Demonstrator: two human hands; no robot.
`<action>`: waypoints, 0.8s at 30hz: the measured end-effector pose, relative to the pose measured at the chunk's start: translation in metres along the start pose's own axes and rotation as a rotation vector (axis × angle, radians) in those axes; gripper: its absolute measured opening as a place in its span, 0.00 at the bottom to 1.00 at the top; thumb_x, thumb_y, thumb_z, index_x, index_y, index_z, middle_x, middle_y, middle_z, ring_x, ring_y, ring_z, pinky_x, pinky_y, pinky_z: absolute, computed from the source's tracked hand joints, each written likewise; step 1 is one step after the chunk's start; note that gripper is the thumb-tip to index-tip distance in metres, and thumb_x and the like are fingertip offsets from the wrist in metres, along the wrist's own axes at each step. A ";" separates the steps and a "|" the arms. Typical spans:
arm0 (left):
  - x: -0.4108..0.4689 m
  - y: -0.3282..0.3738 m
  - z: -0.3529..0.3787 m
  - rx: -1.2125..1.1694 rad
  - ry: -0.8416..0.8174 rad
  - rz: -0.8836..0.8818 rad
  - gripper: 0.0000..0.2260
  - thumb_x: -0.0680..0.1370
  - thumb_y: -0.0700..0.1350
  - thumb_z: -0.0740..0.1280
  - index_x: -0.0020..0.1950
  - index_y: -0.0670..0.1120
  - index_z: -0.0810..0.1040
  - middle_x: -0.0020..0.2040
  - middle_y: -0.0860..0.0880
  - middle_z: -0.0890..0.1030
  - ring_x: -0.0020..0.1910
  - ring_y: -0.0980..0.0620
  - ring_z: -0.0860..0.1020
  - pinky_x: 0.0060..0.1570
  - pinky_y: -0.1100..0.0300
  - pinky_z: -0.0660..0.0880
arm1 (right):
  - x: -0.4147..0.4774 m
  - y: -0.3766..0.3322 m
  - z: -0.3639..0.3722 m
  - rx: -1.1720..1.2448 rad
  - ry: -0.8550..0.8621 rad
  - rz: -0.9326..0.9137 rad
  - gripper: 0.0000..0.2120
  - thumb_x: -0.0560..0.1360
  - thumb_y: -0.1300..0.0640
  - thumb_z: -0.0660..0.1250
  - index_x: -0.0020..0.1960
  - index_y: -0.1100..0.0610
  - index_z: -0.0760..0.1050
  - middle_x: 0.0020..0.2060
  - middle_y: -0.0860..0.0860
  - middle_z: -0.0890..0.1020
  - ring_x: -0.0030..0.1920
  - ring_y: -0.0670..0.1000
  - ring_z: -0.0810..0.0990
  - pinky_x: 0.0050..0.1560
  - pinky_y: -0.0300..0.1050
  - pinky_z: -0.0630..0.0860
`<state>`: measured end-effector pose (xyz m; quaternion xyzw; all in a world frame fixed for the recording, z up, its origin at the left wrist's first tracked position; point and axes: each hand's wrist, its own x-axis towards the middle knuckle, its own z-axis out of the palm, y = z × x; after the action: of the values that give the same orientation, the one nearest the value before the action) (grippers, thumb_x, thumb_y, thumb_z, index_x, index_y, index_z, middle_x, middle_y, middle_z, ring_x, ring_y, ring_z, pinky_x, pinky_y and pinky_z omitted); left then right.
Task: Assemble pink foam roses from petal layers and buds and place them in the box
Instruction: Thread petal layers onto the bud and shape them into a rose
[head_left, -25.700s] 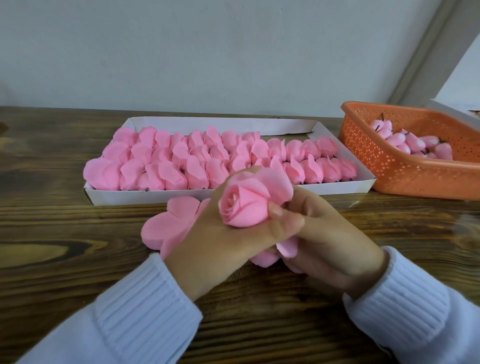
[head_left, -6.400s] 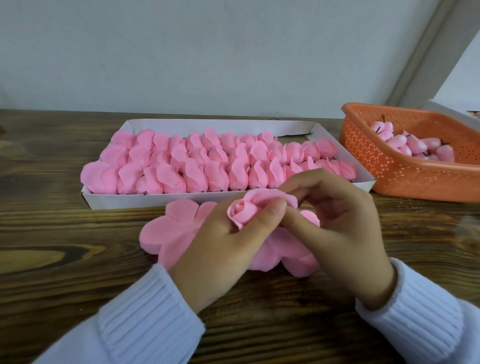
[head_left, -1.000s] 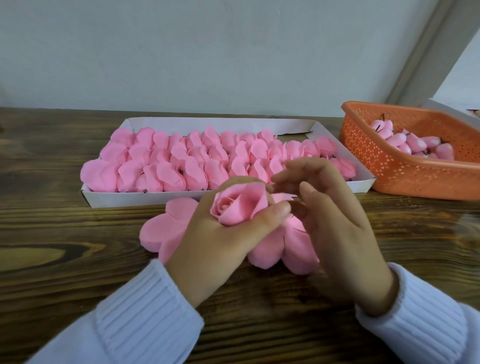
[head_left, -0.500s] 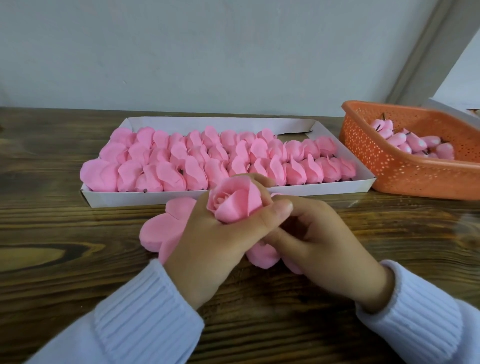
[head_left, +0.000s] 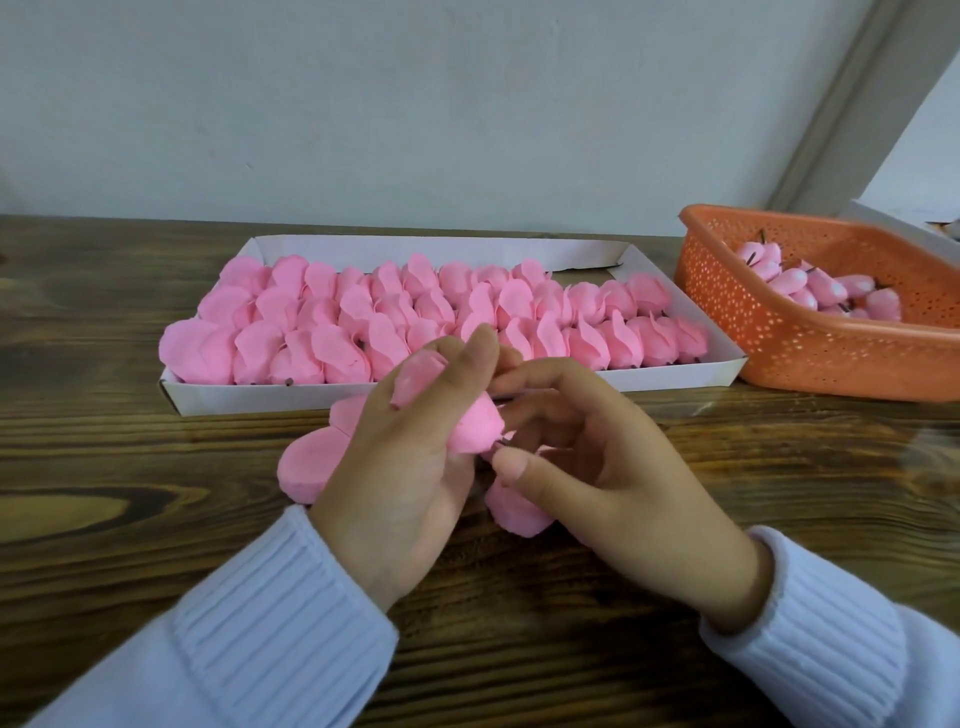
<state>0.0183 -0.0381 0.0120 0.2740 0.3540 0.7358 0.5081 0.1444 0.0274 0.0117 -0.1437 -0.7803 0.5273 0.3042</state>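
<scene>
My left hand (head_left: 410, 467) grips a pink foam rose (head_left: 470, 423) turned on its side, its head toward the box. My right hand (head_left: 613, 467) curls in at the rose's base, with the thumb against the base by the thin dark stem. A loose petal layer (head_left: 514, 506) hangs below between both hands. More flat petal layers (head_left: 311, 462) lie on the table, partly hidden behind my left hand. The white box (head_left: 675, 374) behind holds several rows of finished roses (head_left: 426, 317).
An orange perforated basket (head_left: 810, 353) at the right holds several pink buds (head_left: 810, 291) with dark stems. The wooden table (head_left: 130, 519) runs back to a pale wall. A white box corner (head_left: 893, 223) shows behind the basket.
The rose was upright in my left hand, facing up; now it is tipped sideways toward the box. My right hand has lifted from below the rose to its base.
</scene>
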 end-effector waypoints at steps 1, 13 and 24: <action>0.000 0.000 0.000 0.009 0.000 0.004 0.23 0.63 0.54 0.74 0.50 0.41 0.75 0.48 0.40 0.76 0.52 0.38 0.76 0.57 0.37 0.73 | 0.000 0.001 0.002 0.047 -0.012 0.015 0.16 0.70 0.59 0.70 0.57 0.56 0.72 0.44 0.56 0.81 0.39 0.52 0.77 0.40 0.57 0.75; -0.005 -0.005 -0.001 0.320 -0.184 0.125 0.06 0.63 0.49 0.75 0.36 0.51 0.81 0.50 0.50 0.82 0.41 0.37 0.79 0.34 0.51 0.76 | 0.000 0.006 0.005 0.262 -0.019 0.063 0.09 0.78 0.56 0.58 0.54 0.53 0.76 0.30 0.53 0.70 0.29 0.50 0.64 0.28 0.37 0.64; -0.012 -0.003 0.007 0.379 -0.185 0.128 0.07 0.65 0.54 0.70 0.35 0.52 0.82 0.49 0.54 0.82 0.25 0.52 0.74 0.27 0.55 0.75 | -0.001 0.012 0.005 0.487 -0.159 0.146 0.24 0.74 0.49 0.60 0.49 0.72 0.67 0.32 0.49 0.76 0.32 0.51 0.69 0.31 0.40 0.63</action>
<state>0.0289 -0.0468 0.0130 0.4530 0.4195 0.6587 0.4300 0.1404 0.0278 -0.0005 -0.0802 -0.6393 0.7297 0.2290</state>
